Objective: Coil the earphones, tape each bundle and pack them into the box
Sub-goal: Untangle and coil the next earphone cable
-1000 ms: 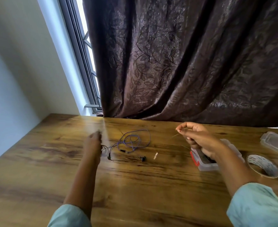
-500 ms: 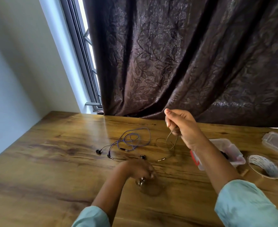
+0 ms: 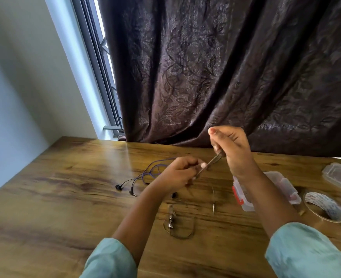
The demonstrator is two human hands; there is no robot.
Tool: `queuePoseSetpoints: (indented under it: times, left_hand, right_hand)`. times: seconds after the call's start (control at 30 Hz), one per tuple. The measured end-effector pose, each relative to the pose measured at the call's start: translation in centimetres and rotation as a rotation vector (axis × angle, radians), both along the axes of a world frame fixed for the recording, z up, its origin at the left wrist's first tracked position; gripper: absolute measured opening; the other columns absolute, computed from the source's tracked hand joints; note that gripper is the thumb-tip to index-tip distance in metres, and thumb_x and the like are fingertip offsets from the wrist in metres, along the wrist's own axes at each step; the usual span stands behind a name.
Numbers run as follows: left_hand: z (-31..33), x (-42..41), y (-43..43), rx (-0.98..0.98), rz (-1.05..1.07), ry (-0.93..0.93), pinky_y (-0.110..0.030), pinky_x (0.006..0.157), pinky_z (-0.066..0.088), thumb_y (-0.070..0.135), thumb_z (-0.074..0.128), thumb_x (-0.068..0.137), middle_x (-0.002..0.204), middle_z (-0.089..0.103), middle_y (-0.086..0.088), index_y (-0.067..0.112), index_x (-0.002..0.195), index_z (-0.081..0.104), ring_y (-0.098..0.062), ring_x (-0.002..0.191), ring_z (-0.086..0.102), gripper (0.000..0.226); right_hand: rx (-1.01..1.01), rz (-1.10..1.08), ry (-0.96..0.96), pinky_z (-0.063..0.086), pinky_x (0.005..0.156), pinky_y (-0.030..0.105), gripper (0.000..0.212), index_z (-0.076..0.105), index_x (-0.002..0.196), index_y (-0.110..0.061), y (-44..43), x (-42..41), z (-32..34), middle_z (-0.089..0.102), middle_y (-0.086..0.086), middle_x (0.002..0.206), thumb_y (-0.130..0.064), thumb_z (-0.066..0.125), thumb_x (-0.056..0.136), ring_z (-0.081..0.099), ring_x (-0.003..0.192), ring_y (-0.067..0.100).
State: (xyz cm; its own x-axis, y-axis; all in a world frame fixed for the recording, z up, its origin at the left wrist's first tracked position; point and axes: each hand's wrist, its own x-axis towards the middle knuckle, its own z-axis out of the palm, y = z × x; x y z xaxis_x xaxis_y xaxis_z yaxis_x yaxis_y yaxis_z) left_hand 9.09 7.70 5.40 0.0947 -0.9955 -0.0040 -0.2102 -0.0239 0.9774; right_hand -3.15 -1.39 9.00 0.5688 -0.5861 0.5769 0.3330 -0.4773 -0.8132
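Evidently, coiling is the step in hand. In the head view, the left hand [image 3: 177, 173] and right hand [image 3: 233, 151] are raised close together above the table [image 3: 65, 197], each pinching a thin brown cord [image 3: 212, 163] drawn taut between them. Its earbuds [image 3: 170, 219] lie on the wood below the left wrist, beside a slack loop. Next, I judge, the cord wants winding into even loops. The purple earphones [image 3: 151, 171] lie loose behind the left hand. The clear box [image 3: 282, 181] sits partly under the right forearm, with the tape roll [image 3: 326, 207] just beyond.
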Motion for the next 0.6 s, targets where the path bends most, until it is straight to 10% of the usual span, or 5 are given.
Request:
queuePoseSetpoints:
  times: [0.13, 0.27, 0.37, 0.43, 0.6]
  left_hand:
    - [-1.1, 4.1, 0.1, -0.075, 0.128, -0.455, -0.024, 0.061, 0.039, 0.025, 0.059, 0.09, 0.068, 0.054, 0.005, 0.026, 0.073, 0.061, -0.009, 0.063, 0.049, 0.017]
    - [-0.9, 7.6, 1.2, -0.114, 0.354, -0.356, -0.024, 0.061, 0.039, 0.022, 0.055, 0.093, 0.063, 0.05, 0.011, 0.017, 0.071, 0.055, -0.008, 0.063, 0.048, 0.022]
    - [0.0, 7.5, 1.6, -0.1, 0.352, -0.225, -0.02, 0.051, 0.037, 0.02, 0.051, 0.095, 0.049, 0.045, 0.014, 0.007, 0.077, 0.055, -0.006, 0.052, 0.043, 0.022]
    - [0.7, 6.0, 1.5, -0.092, 0.275, -0.294, -0.012, 0.049, 0.034, 0.018, 0.053, 0.093, 0.049, 0.049, 0.019, 0.018, 0.075, 0.058, 0.002, 0.049, 0.042, 0.019]
    - [2.1, 2.5, 0.7, -0.184, 0.197, -0.533, -0.015, 0.053, 0.04, 0.025, 0.058, 0.091, 0.066, 0.061, 0.008, 0.028, 0.07, 0.061, 0.001, 0.06, 0.055, 0.021]
  right_hand:
    - [-0.053, -0.079, 0.046, 0.027, 0.047, 0.016, 0.049, 0.038, 0.051, -0.004, -1.3, -1.5, -1.0, 0.034, -0.009, 0.047, -0.023, 0.05, 0.094, 0.03, 0.045, 0.003]
    - [-0.194, -0.294, 0.335, 0.029, 0.047, 0.031, 0.04, 0.049, 0.057, -0.013, -2.7, -2.5, -3.4, 0.037, -0.001, 0.046, -0.032, 0.062, 0.089, 0.034, 0.044, 0.008]
    - [-0.394, -0.397, 0.8, 0.035, 0.05, 0.026, 0.01, 0.06, 0.095, -0.039, -2.0, -2.3, -3.7, 0.054, -0.009, 0.06, -0.037, 0.064, 0.087, 0.046, 0.051, 0.004]
    - [-0.497, -0.359, 0.995, 0.042, 0.063, 0.02, 0.043, 0.046, 0.13, -0.044, -0.7, -1.3, -3.4, 0.062, -0.015, 0.096, -0.044, 0.059, 0.089, 0.058, 0.08, 0.004]
    - [-0.479, -0.294, 0.733, 0.041, 0.084, 0.028, 0.026, 0.064, 0.107, -0.026, 2.1, 0.9, -3.0, 0.043, -0.016, 0.119, -0.045, 0.054, 0.091, 0.044, 0.11, 0.01]
